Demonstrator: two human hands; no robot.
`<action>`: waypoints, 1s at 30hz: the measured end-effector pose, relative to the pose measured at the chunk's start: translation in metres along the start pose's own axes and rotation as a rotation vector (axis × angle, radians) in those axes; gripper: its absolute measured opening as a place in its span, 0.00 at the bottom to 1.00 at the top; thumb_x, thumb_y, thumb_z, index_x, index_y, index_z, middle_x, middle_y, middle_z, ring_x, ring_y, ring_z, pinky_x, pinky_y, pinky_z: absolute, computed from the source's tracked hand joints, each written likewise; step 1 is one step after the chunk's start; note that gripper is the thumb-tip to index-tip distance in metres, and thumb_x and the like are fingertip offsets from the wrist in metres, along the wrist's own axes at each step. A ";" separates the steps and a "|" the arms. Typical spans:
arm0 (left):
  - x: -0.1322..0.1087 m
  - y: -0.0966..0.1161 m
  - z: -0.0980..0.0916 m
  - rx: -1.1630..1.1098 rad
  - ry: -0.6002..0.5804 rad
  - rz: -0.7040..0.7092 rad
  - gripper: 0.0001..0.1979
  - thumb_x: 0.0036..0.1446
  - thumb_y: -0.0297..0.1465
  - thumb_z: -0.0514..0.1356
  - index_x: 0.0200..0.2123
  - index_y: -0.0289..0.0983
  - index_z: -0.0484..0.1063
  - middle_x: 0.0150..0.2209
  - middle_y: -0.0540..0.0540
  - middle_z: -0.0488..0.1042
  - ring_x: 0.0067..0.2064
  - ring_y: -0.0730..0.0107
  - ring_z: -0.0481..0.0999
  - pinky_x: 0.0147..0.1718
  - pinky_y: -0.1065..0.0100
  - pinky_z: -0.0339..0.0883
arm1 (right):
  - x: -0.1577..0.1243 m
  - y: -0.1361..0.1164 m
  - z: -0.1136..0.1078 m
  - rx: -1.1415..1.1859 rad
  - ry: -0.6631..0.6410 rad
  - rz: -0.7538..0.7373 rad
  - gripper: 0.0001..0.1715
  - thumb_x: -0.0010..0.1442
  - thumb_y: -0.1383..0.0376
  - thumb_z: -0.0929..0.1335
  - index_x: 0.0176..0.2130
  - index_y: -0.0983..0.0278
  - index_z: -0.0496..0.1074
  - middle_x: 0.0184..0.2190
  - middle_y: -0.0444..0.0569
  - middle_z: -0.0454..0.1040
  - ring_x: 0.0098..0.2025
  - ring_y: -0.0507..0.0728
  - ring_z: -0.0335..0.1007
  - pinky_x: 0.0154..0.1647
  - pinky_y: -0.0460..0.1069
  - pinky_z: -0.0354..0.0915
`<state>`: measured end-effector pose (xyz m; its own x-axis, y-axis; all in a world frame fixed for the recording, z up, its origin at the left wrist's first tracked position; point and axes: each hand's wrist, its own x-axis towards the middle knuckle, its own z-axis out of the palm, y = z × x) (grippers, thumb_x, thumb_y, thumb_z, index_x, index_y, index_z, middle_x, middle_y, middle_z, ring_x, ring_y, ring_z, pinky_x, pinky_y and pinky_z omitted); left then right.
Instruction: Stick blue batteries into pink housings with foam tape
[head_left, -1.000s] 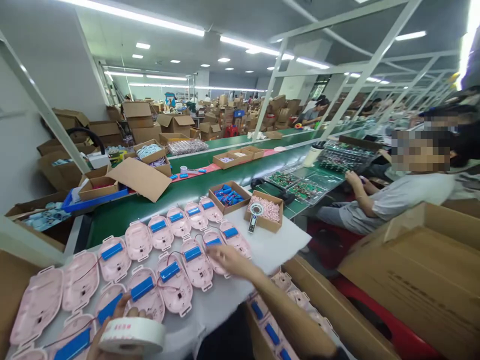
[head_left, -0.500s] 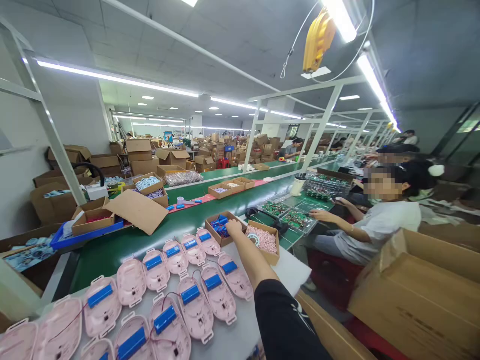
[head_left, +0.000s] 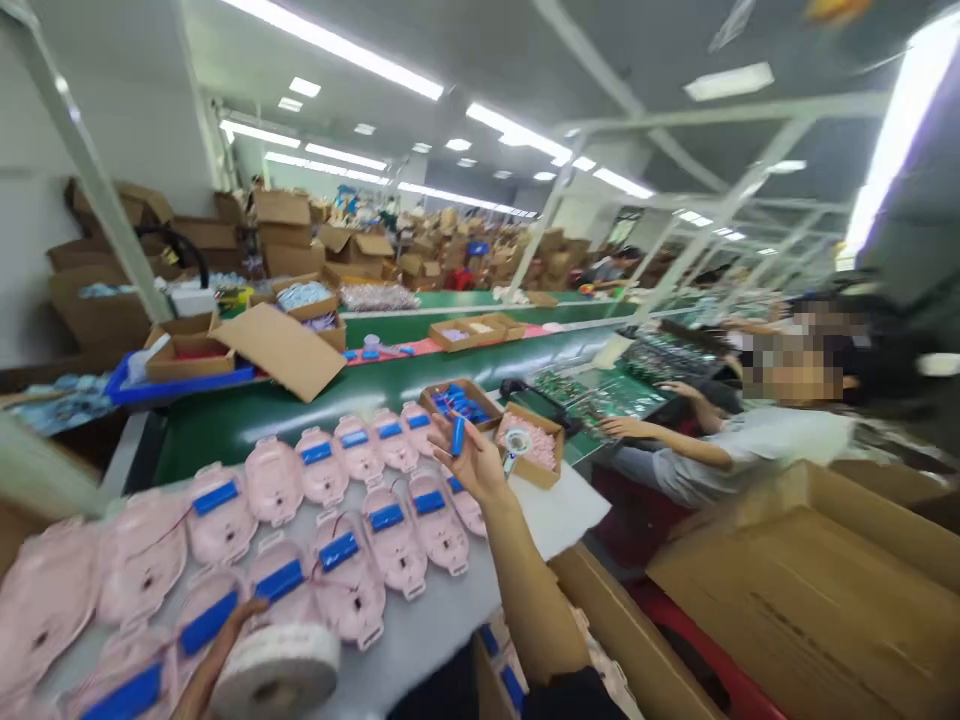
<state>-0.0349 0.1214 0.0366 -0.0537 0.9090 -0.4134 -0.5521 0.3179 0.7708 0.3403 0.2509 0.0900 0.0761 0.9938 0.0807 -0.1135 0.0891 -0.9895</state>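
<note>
Right: right hand (head_left: 476, 462) raised, palm turned up toward the camera, fingers partly spread, one blue battery pack (head_left: 457, 437) held at the fingers. Pack stands roughly upright, above the far right end of the pink shells, just in front of the open battery carton (head_left: 491, 413) full of more blue packs with red wires.

Left hand (head_left: 219, 652) low at the bottom edge, one digit stretched out, holding a white tape roll (head_left: 276, 665) in front of the near shells; rest of its grip hidden by the roll, so can't tell how far the other fingers close.

Pink plastic shells (head_left: 274, 480) set out in rows on a white foam sheet (head_left: 439, 640), open side up. Most have a blue pack lying across the upper part; thin red wires on some.

Beside the battery carton, small carton (head_left: 536, 474) of little pink parts, round whitish item on top, too blurred to name. Green conveyor belt (head_left: 390, 388) runs behind the shells. Beyond it at left, flat cardboard flap (head_left: 281, 350) and blue tray (head_left: 217, 382).

To the right, co-worker's hand (head_left: 634, 428) near green circuit boards (head_left: 574, 395). Big open cardboard box (head_left: 795, 600) at lower right. Below the table edge, more pink shells with blue packs beside a long cardboard wall (head_left: 630, 630).
</note>
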 end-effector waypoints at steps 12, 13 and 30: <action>-0.023 0.000 -0.010 -0.005 -0.086 0.104 0.23 0.57 0.48 0.68 0.47 0.39 0.72 0.29 0.49 0.75 0.28 0.64 0.73 0.28 0.68 0.70 | -0.147 0.013 0.117 0.628 -0.340 0.393 0.24 0.68 0.60 0.73 0.62 0.53 0.75 0.63 0.55 0.73 0.55 0.62 0.75 0.49 0.58 0.77; -0.023 -0.001 -0.011 -0.012 -0.083 0.106 0.22 0.57 0.48 0.68 0.47 0.39 0.72 0.29 0.48 0.76 0.28 0.64 0.73 0.28 0.68 0.70 | -0.148 0.013 0.117 0.605 -0.343 0.353 0.22 0.68 0.60 0.73 0.61 0.53 0.76 0.63 0.54 0.73 0.56 0.62 0.75 0.51 0.58 0.76; -0.021 -0.003 -0.010 0.022 -0.139 0.106 0.20 0.59 0.47 0.66 0.46 0.38 0.73 0.25 0.50 0.72 0.25 0.64 0.71 0.24 0.68 0.69 | -0.163 0.043 0.133 -0.239 -0.497 -0.366 0.33 0.70 0.73 0.70 0.68 0.50 0.68 0.60 0.49 0.77 0.64 0.57 0.72 0.66 0.55 0.69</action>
<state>-0.0403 0.0990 0.0384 0.0055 0.9657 -0.2597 -0.5309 0.2229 0.8176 0.1918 0.1013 0.0503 -0.4048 0.8195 0.4057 0.0601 0.4666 -0.8824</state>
